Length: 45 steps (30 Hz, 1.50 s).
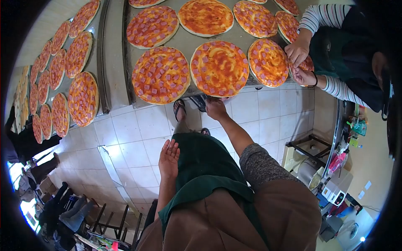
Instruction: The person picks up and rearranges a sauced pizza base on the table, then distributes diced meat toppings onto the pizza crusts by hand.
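Note:
My left hand (169, 159) is raised in front of the green apron (201, 161), palm up with its fingers apart and nothing in it. Reaching to the near edge of the metal table (119, 54), my right hand (215, 108) is just below a round pizza base (219, 68) with sauce and pink cubes around its rim. Its fingers are partly hidden at the edge, so what they hold cannot be made out. Left of that base lies a pizza (161, 75) covered with pink cubes, and on its right another (268, 62) with fewer cubes.
At the right, a person in striped sleeves (326, 19) has both hands over a pizza. More pizzas (83, 99) lie on a tray at the left. Machines (331, 188) stand at the lower right, stools (115, 226) and other people (58, 213) at the lower left.

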{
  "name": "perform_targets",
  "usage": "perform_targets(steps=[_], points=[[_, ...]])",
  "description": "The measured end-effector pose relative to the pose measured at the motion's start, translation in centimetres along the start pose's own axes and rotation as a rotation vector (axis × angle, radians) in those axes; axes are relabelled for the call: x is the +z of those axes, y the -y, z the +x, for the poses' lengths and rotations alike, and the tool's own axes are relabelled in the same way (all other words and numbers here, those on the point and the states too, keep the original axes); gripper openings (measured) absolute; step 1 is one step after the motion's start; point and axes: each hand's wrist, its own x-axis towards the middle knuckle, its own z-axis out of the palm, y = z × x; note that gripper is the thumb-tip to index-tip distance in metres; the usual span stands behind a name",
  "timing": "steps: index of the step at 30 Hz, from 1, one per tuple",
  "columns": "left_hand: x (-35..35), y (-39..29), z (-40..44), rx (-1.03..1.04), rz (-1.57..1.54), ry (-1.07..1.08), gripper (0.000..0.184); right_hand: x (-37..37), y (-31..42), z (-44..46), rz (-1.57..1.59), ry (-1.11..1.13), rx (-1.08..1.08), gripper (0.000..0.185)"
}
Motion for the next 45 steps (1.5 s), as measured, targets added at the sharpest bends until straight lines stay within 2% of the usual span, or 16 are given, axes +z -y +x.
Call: perform_targets(steps=[5,9,14,17,20,22,25,27,31,34,37,40,41,42,44,45], points=[[0.3,-0.5,0.1,-0.017,-0.001,-0.030,0.042,-2.0,1.0,0.7,0.124,-0.204,-0.051,0.027],[0.7,-1.1,0.2,-0.017,0.001,-0.033,0.040,-4.0,1.4,1.8,0.191,-0.182,-0.068,0.036],[1.1,-1.7,0.3,-0.044,0.008,-0.047,0.040,-3.2,1.2,3.2,0.312,-0.268,-0.046,0.031],[1.5,-2.1,0.6,-0.050,0.013,-0.040,0.040,-1.6,0.8,3.2,0.364,-0.119,0.088,0.028],[2.0,-2.6,0.6,-0.060,0.027,-0.026,0.041,1.4,-0.7,3.6,0.167,-0.478,0.042,0.030],[2.5,-3.0,0.8,-0.060,0.033,-0.009,0.041,1.7,-1.6,3.0,0.918,-0.214,0.662,0.032],[3.2,-3.6,0.8,-0.062,0.047,0.006,0.041,4.2,-3.0,2.9,1.566,-0.381,0.818,0.029],[3.8,-3.9,1.0,-0.065,0.064,0.010,0.041,2.5,-4.5,2.2,2.007,-0.283,0.837,0.024],[5.4,-4.3,1.0,-0.084,0.100,0.057,0.042,0.6,-4.6,2.3,2.235,-0.270,0.958,0.026],[7.0,-4.5,1.0,-0.094,0.129,0.103,0.043,-1.0,-3.5,3.3,2.132,-0.492,1.205,0.017],[8.3,-4.4,0.9,-0.113,0.156,0.138,0.043,2.9,-6.5,0.0,2.470,-0.162,0.696,0.018],[10.0,-4.3,0.4,-0.154,0.183,0.182,0.044,-1.2,-1.3,-1.6,2.290,-0.464,1.323,0.023],[10.9,-4.6,0.0,-0.170,0.201,0.213,0.044,-4.0,-0.6,-3.0,2.412,-0.095,1.183,0.024],[11.9,-4.8,-0.7,-0.185,0.217,0.242,0.045,-5.7,0.5,-3.5,2.422,0.033,1.162,0.025],[15.4,-5.7,-2.4,-0.172,0.232,0.233,0.045,-17.8,8.1,-0.4,2.200,-0.023,1.127,0.031],[16.9,-5.8,-2.9,-0.177,0.247,0.213,0.046,-21.1,10.3,0.9,2.243,-0.065,1.038,0.029]])
